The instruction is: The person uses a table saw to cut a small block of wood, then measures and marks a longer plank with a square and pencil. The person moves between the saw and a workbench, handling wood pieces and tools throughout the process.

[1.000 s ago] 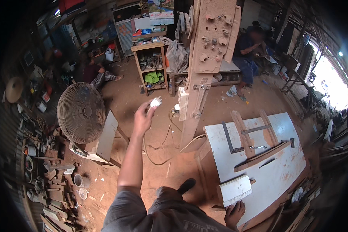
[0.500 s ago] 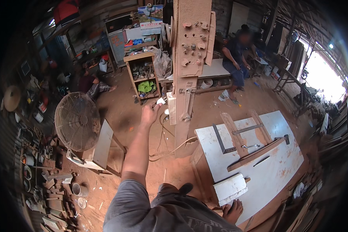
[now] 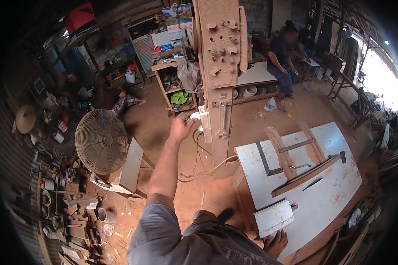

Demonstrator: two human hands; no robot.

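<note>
My left hand (image 3: 181, 127) reaches out in front of me, its fingers closed on a white plug (image 3: 194, 115). The plug is up against the side of the dusty wooden post (image 3: 221, 155), at a pale block with a socket (image 3: 203, 110). Whether its prongs are inside cannot be made out. Just below is another white plug (image 3: 200, 129) with a cord hanging from it. My right hand (image 3: 276, 244) rests with fingers spread on the white worktable (image 3: 327, 198), at the near edge of a thick white board (image 3: 274, 218).
On the worktable lie a metal square (image 3: 265, 159), a wooden frame (image 3: 281, 152), a hammer (image 3: 342, 157) and a wrench (image 3: 300, 166). A caged fan (image 3: 102, 141) stands at left. A cable (image 3: 199, 176) crosses the floor. Two people sit farther back. Wood offcuts (image 3: 77, 229) lie lower left.
My left hand has brought the plug from just short of the post to its socket side. The whole view has shifted, so things sit farther right. My right hand stays by the board.
</note>
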